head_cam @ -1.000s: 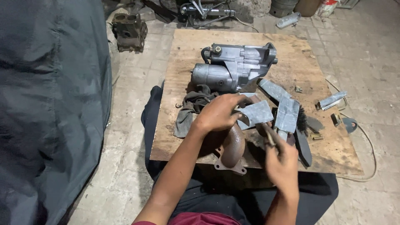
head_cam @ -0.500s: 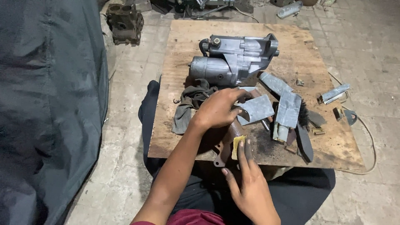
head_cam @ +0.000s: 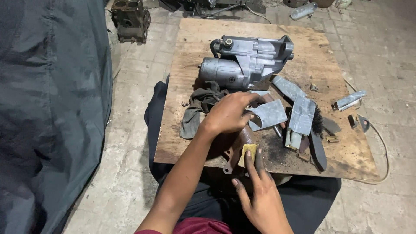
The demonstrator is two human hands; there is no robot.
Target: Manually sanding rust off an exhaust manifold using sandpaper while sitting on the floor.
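Since half a second ago, barely shifted: left hand (head_cam: 227, 115) clamped over rusty part (head_cam: 242, 143) at board's (head_cam: 190, 56) 6 o'clock, steadying; right hand (head_cam: 260, 190) fingers pressing yellow sandpaper (head_cam: 248, 152) on it.

The wooden board (head_cam: 312, 56) is a warm tan with dark oily smudges down around 5 o'clock. The starter motor (head_cam: 247, 63) up at 12 o'clock is dull silver-grey. The rag (head_cam: 197, 108) at about 9 o'clock of the board is a muddy olive-grey. The rusty part (head_cam: 242, 145) is reddish-brown, and the little pad (head_cam: 248, 152) on it is mustard yellow. The metal strips (head_cam: 299, 108) at 3 o'clock are pale blue-grey. The brush (head_cam: 317, 120) has black bristles. The tarp (head_cam: 47, 108) way out at 9 o'clock is dark slate. The floor (head_cam: 130, 91) is pale grey pavers.
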